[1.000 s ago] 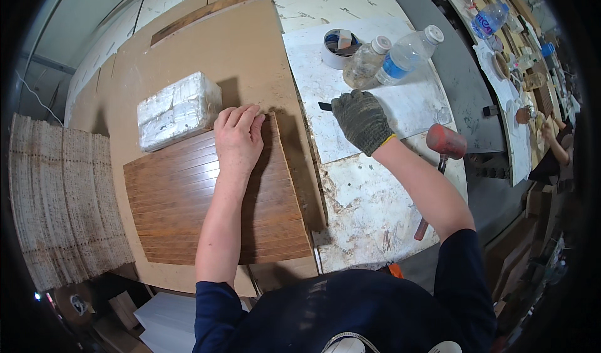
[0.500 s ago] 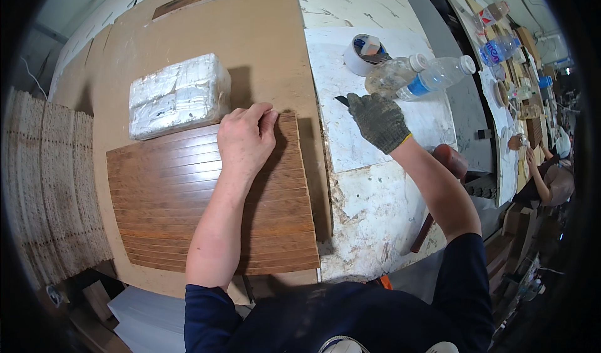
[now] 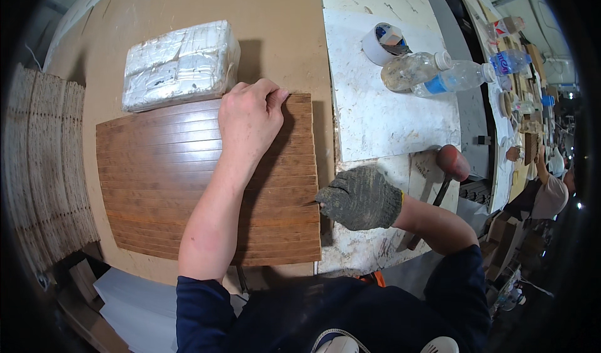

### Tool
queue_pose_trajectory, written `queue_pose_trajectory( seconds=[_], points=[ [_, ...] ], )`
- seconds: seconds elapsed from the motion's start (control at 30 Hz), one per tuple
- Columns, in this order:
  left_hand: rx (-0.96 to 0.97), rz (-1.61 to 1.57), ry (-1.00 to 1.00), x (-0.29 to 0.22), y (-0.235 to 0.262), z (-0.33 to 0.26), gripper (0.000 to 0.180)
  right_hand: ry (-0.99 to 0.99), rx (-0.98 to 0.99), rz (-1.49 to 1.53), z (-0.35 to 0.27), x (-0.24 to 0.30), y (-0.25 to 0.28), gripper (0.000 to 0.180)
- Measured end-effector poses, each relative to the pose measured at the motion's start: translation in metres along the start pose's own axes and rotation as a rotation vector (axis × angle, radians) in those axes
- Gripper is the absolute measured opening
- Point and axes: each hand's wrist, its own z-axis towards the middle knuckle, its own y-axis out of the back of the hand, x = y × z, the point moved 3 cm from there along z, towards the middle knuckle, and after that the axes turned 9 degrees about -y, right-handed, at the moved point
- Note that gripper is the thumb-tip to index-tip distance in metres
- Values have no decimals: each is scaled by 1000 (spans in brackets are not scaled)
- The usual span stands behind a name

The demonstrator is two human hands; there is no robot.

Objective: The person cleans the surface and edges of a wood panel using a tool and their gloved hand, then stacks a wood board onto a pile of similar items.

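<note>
Okay, so your gloved right hand (image 3: 360, 199) is nearest, fingers curled closed around a dark tool (image 3: 312, 202); just a thin tip pokes out, right at the panel's right edge. Your bare left hand (image 3: 249, 116) is farther up, knuckles bent, thumb tucked in close to the forefinger at the panel's far edge. Can't tell if it's actually pinching anything there.

The brown slatted panel (image 3: 166, 178) is lying flat under your left forearm, on the tan board (image 3: 282, 27). It's got lines running side to side, a glossy pale sheen toward the far left part, and a slightly ragged right edge.

Off to your right there's a red-headed mallet (image 3: 452, 163). A white wrapped block (image 3: 178, 68) sits just beyond the panel, and two clear bottles (image 3: 413, 71) stand near a white round container (image 3: 374, 47).
</note>
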Motion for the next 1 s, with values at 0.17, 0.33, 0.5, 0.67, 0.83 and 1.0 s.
queue_pose_trajectory(
  seconds=[0.17, 0.33, 0.5, 0.67, 0.83, 1.0],
  points=[
    [12, -18, 15, 1, -1, -1, 14, 40, -61, -113, 14, -4, 3, 18],
    [-6, -20, 27, 1, -1, 0, 8, -163, -241, -656, 51, -42, 11, 16],
    [7, -22, 12, 7, 3, -4, 4, -343, -467, -666, 87, -66, 57, 15],
    [-6, -66, 33, 1, -1, -1, 1, -160, -125, -488, 63, -55, 23, 11],
    [-24, -160, 94, 4, 0, -2, 16, -377, -558, -568, 106, -101, 62, 22],
    [-36, -170, 97, 5, 0, -5, 16, -122, -261, -416, 75, -69, 38, 8]
  ],
)
